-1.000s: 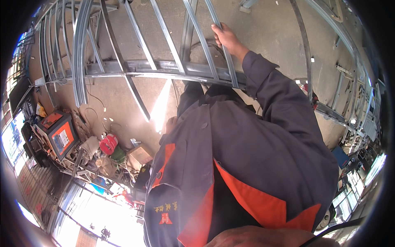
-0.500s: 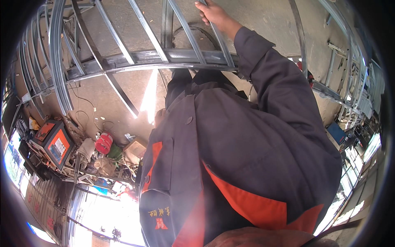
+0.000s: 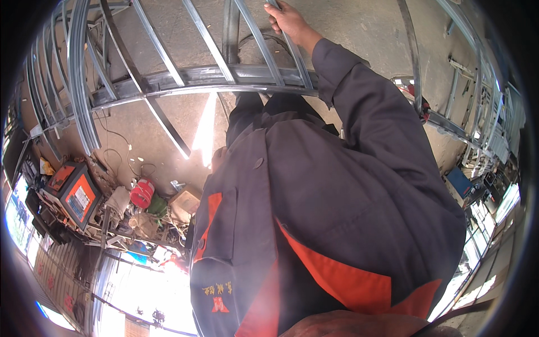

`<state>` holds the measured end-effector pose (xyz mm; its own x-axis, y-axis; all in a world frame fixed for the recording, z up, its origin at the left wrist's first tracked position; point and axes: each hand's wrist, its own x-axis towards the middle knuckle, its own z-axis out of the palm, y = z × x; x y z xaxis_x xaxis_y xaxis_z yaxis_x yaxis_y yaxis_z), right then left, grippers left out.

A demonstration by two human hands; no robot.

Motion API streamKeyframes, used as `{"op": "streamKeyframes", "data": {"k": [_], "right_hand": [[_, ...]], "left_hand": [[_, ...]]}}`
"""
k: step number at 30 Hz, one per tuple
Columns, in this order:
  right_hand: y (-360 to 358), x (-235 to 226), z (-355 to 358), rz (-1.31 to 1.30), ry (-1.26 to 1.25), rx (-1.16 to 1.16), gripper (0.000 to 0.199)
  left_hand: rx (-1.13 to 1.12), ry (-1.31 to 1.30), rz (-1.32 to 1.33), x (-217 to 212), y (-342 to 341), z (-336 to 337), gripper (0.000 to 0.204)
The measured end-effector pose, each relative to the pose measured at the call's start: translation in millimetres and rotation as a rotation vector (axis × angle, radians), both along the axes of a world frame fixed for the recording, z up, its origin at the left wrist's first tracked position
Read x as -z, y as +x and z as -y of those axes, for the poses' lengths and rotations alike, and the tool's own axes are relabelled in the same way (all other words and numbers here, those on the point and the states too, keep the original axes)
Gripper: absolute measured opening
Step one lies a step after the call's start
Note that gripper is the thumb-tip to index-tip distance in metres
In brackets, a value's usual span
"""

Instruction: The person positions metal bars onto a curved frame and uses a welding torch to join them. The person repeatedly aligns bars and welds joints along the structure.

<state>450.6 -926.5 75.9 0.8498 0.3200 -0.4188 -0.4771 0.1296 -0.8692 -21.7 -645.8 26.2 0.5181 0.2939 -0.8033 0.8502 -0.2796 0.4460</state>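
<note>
Grey metal bar [image 3: 295, 54] is gripped in the right hand [image 3: 288, 20], crossing the beam [image 3: 203, 77] bodyward of it. Left hand [image 3: 218, 158] mostly hidden, can't tell. Loose grip could let the bar slip.

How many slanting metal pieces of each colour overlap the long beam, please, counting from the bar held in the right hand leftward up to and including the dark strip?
Light grey bars: 4, with the rightmost bar gripped by the right hand
Dark strip: 1
Total: 5
</note>
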Motion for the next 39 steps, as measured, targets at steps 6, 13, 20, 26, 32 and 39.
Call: {"op": "streamKeyframes", "data": {"k": [6,13,20,26,32,39], "right_hand": [[-1,-13,-3,0.027,-0.211,-0.029,0.035],[-9,-6,9,0.168,-0.441,-0.075,0.043],[-27,17,37,0.488,-0.878,-0.029,0.057],[-61,-5,52,0.399,-0.849,-0.027,0.061],[-108,-20,63,0.357,-0.938,0.068,0.053],[-151,-37,84,0.408,-1.004,0.116,0.046]], "left_hand": [[-0.261,-0.099,-0.069,55,-25,-11,0.052],[0.276,0.128,0.064,45,-23,-16,0.049],[-0.114,-0.078,0.292,-91,117,-12,0.040],[0.230,0.556,0.742,-132,259,-48,0.054],[0.373,0.515,0.272,-111,341,-85,0.078],[0.494,0.505,0.246,-100,351,-109,0.079]]}}
